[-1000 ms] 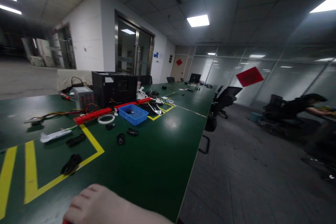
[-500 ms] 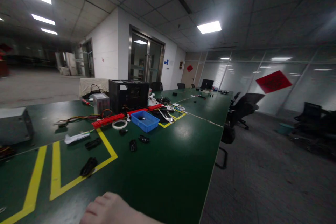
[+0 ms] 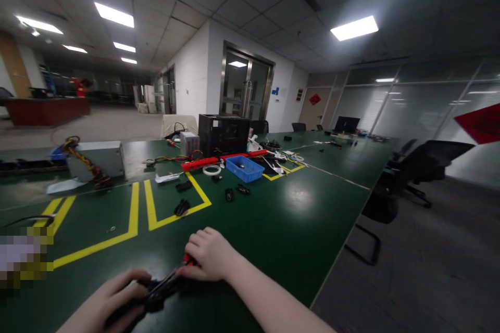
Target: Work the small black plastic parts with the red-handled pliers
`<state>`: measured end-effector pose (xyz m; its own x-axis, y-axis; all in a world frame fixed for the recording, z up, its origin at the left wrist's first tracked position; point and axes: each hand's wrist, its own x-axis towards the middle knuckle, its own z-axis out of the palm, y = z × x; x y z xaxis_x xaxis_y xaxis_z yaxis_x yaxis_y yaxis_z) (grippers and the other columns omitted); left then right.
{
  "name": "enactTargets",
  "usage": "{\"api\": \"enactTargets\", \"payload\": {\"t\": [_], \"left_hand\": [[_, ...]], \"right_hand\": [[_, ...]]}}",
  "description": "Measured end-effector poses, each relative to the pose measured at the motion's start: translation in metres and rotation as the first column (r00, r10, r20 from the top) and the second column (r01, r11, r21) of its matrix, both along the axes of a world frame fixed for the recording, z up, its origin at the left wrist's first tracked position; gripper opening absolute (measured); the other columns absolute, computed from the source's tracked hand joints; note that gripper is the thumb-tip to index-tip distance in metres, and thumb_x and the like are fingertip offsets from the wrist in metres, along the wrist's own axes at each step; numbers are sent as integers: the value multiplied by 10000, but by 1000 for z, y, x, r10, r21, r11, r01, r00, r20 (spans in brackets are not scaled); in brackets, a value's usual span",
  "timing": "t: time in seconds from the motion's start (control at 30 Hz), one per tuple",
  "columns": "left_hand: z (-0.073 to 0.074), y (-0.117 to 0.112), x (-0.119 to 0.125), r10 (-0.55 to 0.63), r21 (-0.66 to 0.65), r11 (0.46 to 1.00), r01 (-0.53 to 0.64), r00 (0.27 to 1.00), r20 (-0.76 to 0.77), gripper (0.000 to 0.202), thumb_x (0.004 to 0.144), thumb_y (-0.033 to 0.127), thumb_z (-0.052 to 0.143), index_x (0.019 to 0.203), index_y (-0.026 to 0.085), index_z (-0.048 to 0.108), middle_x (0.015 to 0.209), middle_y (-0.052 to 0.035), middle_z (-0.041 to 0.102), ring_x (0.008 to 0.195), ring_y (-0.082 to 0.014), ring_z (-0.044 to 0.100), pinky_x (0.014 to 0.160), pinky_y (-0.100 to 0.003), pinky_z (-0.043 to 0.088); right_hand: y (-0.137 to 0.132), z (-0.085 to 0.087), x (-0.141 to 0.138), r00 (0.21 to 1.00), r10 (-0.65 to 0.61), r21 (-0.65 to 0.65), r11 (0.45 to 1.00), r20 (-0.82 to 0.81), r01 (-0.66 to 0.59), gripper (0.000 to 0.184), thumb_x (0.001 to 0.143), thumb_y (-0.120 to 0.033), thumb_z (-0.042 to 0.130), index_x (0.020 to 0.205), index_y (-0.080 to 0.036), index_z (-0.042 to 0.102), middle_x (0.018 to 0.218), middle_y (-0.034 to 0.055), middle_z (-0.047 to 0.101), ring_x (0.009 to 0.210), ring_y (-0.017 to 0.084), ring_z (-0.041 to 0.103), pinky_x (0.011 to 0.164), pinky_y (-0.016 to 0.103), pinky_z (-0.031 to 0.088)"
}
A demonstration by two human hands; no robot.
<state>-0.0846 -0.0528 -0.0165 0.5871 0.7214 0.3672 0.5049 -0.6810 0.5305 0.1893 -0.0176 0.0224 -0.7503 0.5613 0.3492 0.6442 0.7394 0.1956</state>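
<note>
At the near edge of the view my left hand (image 3: 113,296) is closed around a black bundled cable (image 3: 155,301). My right hand (image 3: 211,254) is closed on a red-handled tool (image 3: 188,259), whose thin metallic part runs toward the cable. The tool's exact kind is mostly hidden by the fingers. Tool and cable overlap between the hands; whether they touch is not clear. Beyond the hands, a coiled black cable (image 3: 182,207) lies on the yellow tape line, with another dark bundle (image 3: 183,186) behind it. Two small black bundles, a nearer one (image 3: 229,195) and another (image 3: 242,189), lie farther right.
The green table (image 3: 273,229) carries a blue tray (image 3: 245,170), a tape roll (image 3: 211,170), red strips (image 3: 201,164), a black computer case (image 3: 223,135) and a grey power supply (image 3: 97,158) with wires. Black chairs (image 3: 429,164) stand along the right. A pixelated patch covers the lower left.
The view has swung left. My left hand has come into view with the black cable, and my right hand now shows the red-handled tool; earlier only one hand showed, at the bottom edge.
</note>
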Motion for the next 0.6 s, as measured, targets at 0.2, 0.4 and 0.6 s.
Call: {"api": "enactTargets", "payload": {"t": [0.2, 0.4, 0.6], "left_hand": [[14, -1, -2, -67, -77, 995, 57, 990, -128, 188, 938, 270, 493, 1032, 275, 656, 1200, -43, 579, 1059, -196, 588, 943, -304, 491], [24, -8, 5, -36, -57, 998, 30, 993, -110, 223, 925, 201, 478, 1069, 264, 636, 1198, -52, 575, 1071, -215, 562, 956, -354, 457], [29, -8, 12, 24, -80, 996, -31, 995, -94, 174, 922, 250, 528, 1020, 269, 670, 1145, -46, 602, 1046, -225, 555, 935, -380, 438]], "right_hand": [[-5, 13, 0, 996, -30, 21, 999, -84, 32, 369, 947, -495, 455, 821, -176, 589, 816, 34, 614, 744, 154, 511, 662, 297, 325], [-9, 17, -4, 988, -63, 27, 997, -142, 68, 276, 986, -306, 399, 828, -170, 580, 826, 45, 605, 752, 154, 493, 687, 296, 320], [-3, 15, -4, 988, -45, 9, 999, -148, 46, 284, 986, -304, 394, 810, -172, 572, 801, 45, 591, 716, 149, 481, 672, 301, 313]]}}
